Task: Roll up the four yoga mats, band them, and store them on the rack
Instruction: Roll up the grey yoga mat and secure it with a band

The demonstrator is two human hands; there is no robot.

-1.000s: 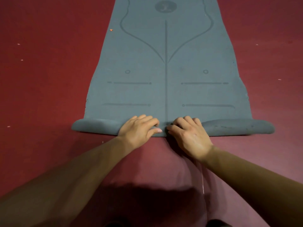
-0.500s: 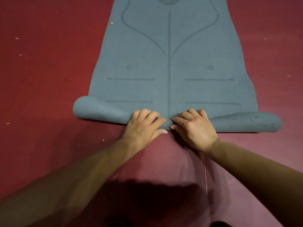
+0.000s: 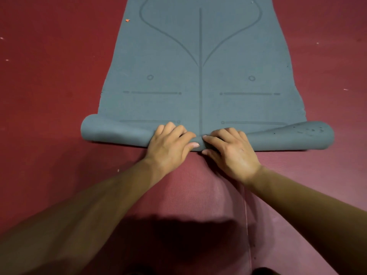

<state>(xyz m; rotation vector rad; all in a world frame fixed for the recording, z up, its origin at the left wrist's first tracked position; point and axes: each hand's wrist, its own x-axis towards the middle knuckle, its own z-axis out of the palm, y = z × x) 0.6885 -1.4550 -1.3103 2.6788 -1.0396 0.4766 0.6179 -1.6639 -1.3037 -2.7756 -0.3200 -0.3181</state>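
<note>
A grey-blue yoga mat with printed alignment lines lies flat on the floor, stretching away from me. Its near end is curled into a low roll that spans the mat's width and stands thicker at both ends. My left hand and my right hand press side by side on the middle of the roll, fingers curled over its top and thumbs against its near side.
Dark red floor surrounds the mat, with small specks and an orange scrap. A maroon mat lies flat under my forearms, its long edge running toward me.
The roll has moved forward over the mat and grown thicker, mostly at the left end. Both hands travelled forward with it.
</note>
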